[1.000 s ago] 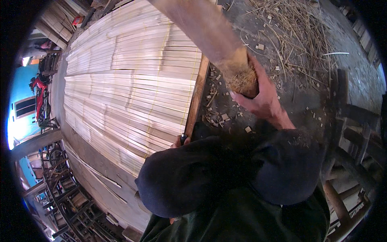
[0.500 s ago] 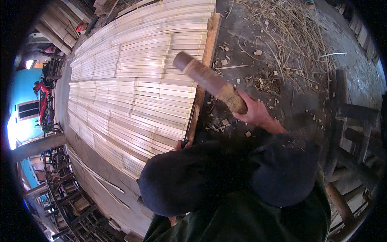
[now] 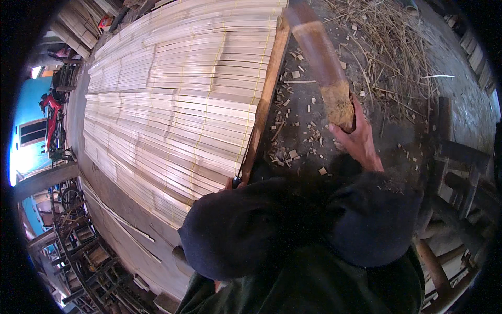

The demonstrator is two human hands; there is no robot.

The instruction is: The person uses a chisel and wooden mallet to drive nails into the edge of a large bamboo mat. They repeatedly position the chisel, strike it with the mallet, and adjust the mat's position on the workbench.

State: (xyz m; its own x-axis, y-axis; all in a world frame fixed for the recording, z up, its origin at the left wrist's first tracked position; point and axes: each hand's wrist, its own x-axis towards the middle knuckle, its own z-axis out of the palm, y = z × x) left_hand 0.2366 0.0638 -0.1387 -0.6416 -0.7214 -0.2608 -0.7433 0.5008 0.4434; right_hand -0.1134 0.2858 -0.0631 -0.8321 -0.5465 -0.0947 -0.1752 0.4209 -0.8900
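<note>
My right hand [image 3: 361, 140] is wrapped round the pale, worn lower end of a thick wooden club [image 3: 319, 55], raised over the floor with its brown head slanting up and away. Beside my left knee, my left hand [image 3: 228, 184] shows only in part, closed on the black handle of a knife [image 3: 237, 181]. Its thin blade seems to lie at the near right corner of a mat of pale bamboo slats [image 3: 172, 112]; how far it reaches is unclear. Yellow cords cross the slats, whose right ends lie along a wooden beam [image 3: 267, 91].
Small offcuts [image 3: 293, 154] litter the floor right of the beam, with a heap of thin strips [image 3: 389, 52] farther back. Log framing [image 3: 455, 178] stands at the right. Long strips [image 3: 117, 217] lie left of the mat. A red motorcycle [image 3: 53, 120] is at far left.
My right hand has shifted right, and the club has swung up and away from over the mat's edge to more upright. My left hand stays by the mat's corner. The view has shifted slightly.
</note>
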